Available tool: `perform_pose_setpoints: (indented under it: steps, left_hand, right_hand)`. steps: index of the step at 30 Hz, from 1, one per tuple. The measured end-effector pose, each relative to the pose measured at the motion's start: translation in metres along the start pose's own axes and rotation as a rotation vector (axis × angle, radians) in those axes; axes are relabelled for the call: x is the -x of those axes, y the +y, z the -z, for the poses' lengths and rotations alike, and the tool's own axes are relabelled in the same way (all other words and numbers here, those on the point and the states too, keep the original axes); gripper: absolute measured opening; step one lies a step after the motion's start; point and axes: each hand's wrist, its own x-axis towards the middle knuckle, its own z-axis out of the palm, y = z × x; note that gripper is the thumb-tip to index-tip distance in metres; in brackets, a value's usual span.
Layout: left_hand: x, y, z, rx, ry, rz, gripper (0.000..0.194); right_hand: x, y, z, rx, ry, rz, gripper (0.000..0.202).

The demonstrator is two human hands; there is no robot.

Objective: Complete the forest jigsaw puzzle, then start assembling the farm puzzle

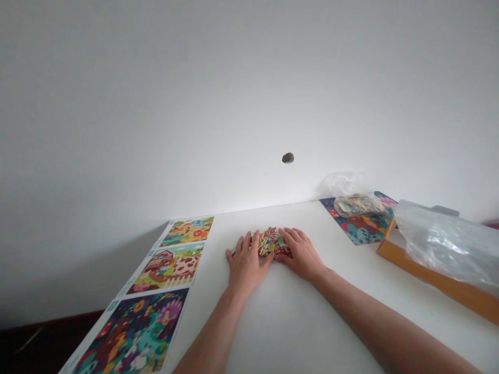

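A small heap of colourful jigsaw puzzle pieces (268,241) lies on the white table, between and partly beneath my two hands. My left hand (246,259) rests over the heap's left side, palm down, its fingers stretched and spread. On the right side, my right hand (299,252) touches the pieces with its fingers extended and the thumb pointing inward. The two thumbs come close together at the heap's near edge. Pieces under the palms and fingers are hidden.
Three picture sheets, including a farm picture (167,267), line the table's left edge. At the back right, a clear bag of pieces (358,204) sits on a dark picture sheet (360,228). An orange-sided box (429,275) holds clear plastic (448,244). The wall behind has a hole (287,158).
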Motion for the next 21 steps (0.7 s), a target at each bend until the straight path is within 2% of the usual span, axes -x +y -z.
perform_pose_setpoints:
  steps: [4, 7, 11, 14, 16, 18, 19, 21]
  left_hand:
    - [0.004, 0.001, 0.007, 0.019, 0.069, 0.014, 0.068]
    - [0.007, 0.002, 0.005, 0.036, 0.03, -0.006, 0.075]
    - [0.003, -0.002, -0.004, 0.033, -0.036, -0.024, 0.083]
    - [0.0, -0.003, -0.005, 0.043, -0.001, -0.006, 0.078]
    - [0.0, -0.001, 0.001, 0.059, 0.058, 0.015, 0.077]
    - [0.002, 0.001, 0.01, 0.107, 0.155, -0.007, 0.065]
    - [0.003, 0.003, 0.015, 0.15, 0.2, -0.051, 0.052]
    - [0.006, 0.007, 0.022, 0.26, 0.204, -0.182, 0.016]
  right_hand:
    - [0.008, -0.005, 0.005, 0.094, 0.087, -0.139, 0.084]
    - [0.016, -0.009, 0.003, 0.09, 0.104, -0.2, 0.075]
    - [0.008, -0.002, -0.002, -0.053, 0.038, -0.178, 0.063]
    - [-0.003, 0.004, -0.002, -0.082, 0.005, -0.121, 0.063]
    - [-0.003, 0.0, 0.004, -0.011, 0.035, -0.133, 0.065]
    - [0.003, -0.009, 0.014, 0.088, 0.103, -0.195, 0.066]
    - [0.007, -0.015, 0.019, 0.118, 0.13, -0.217, 0.062]
    - [0.015, -0.026, 0.025, 0.11, 0.105, -0.183, 0.036]
